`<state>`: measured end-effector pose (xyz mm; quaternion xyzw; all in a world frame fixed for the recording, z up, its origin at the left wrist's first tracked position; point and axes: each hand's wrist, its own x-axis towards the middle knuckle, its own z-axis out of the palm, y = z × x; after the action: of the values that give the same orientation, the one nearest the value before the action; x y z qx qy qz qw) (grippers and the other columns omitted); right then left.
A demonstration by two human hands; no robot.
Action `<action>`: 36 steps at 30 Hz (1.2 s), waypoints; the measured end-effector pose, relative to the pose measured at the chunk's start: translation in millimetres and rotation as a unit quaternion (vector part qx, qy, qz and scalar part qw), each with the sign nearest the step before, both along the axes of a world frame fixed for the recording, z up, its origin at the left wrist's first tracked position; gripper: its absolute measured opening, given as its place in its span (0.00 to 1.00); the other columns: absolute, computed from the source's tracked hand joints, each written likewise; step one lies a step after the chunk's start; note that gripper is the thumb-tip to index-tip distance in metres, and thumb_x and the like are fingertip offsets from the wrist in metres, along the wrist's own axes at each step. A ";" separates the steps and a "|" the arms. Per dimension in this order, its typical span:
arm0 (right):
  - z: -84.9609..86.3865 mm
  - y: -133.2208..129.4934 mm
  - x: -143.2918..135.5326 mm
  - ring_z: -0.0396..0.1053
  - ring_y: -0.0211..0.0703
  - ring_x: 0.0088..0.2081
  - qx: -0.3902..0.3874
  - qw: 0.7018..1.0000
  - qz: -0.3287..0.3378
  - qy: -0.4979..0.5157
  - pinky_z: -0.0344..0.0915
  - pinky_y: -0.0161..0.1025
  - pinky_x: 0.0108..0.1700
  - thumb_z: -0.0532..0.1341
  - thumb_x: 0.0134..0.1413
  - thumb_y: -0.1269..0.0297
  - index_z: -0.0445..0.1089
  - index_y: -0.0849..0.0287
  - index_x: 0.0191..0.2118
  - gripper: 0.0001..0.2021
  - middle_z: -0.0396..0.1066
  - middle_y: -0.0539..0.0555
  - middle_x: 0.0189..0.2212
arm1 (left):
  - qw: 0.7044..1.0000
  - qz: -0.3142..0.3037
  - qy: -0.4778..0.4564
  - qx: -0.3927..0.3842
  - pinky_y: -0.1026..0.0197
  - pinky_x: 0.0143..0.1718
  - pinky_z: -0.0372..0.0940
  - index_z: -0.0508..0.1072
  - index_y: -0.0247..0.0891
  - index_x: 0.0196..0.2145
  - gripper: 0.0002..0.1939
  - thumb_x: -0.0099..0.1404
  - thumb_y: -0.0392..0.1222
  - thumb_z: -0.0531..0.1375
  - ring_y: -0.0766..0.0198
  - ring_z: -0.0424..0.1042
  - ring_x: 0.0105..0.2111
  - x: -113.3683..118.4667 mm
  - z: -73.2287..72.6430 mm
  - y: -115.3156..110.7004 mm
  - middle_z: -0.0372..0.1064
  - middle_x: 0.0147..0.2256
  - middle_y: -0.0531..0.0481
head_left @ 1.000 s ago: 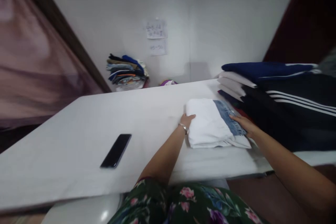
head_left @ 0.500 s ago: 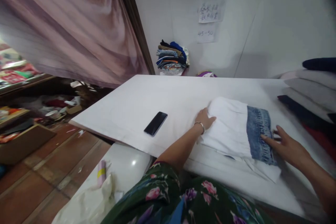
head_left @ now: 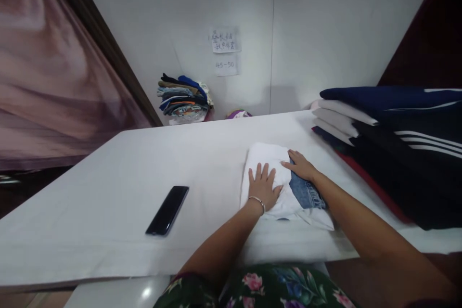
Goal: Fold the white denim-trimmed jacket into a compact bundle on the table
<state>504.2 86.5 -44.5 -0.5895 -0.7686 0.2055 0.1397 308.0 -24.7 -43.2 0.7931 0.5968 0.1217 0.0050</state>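
A folded white garment (head_left: 267,154) with a blue denim section (head_left: 305,191) lies on the white table. My left hand (head_left: 263,186) rests flat on the white cloth with its fingers spread, a bracelet at its wrist. Where the white meets the denim, my right hand (head_left: 301,164) lies on the upper part of the garment, its fingers apart. A loose white flap sticks out at the garment's lower right, close to the table's front edge.
A black phone (head_left: 168,211) lies on the table (head_left: 119,183) left of my hands. Dark and grey folded clothes (head_left: 390,154) are stacked at the right. Another clothes pile (head_left: 184,98) stands beyond the back edge, below paper signs (head_left: 225,40) on the wall.
My view has turned right. My left hand has moved from the garment's left edge onto the white cloth. My right hand has gone from the denim's right side to its upper left.
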 end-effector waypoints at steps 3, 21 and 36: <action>-12.9 4.9 6.3 0.37 0.56 0.67 0.016 0.999 0.004 0.044 0.40 0.53 0.66 0.50 0.53 0.36 0.49 0.59 0.66 0.42 0.42 0.57 0.67 | 1.000 0.002 0.002 0.007 0.35 0.63 0.29 0.53 0.44 0.65 0.33 0.66 0.59 0.44 0.48 0.31 0.67 0.5 -1.4 0.1 0.39 0.67 0.48; -11.0 -138.9 88.5 0.67 0.55 0.53 -0.040 0.903 -0.202 0.378 0.72 0.48 0.45 0.59 0.52 0.46 0.59 0.55 0.62 0.33 0.61 0.60 0.59 | 0.992 -0.050 -0.116 -0.002 0.46 0.63 0.43 0.65 0.46 0.57 0.25 0.66 0.55 0.53 0.57 0.48 0.64 -26.2 32.0 -23.2 0.54 0.63 0.48; -24.6 -184.5 57.6 0.68 0.40 0.33 -0.014 0.943 -0.137 0.304 0.69 0.40 0.39 0.64 0.44 0.59 0.49 0.52 0.66 0.42 0.68 0.53 0.44 | 0.989 -0.141 -0.004 0.051 0.51 0.59 0.52 0.56 0.40 0.62 0.33 0.62 0.50 0.58 0.53 0.51 0.62 4.3 11.6 -43.9 0.49 0.64 0.44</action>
<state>561.8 -98.0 -69.1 -0.6006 -0.5981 0.3642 0.3858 312.3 -68.6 -31.6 0.8680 0.4721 0.1534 -0.0154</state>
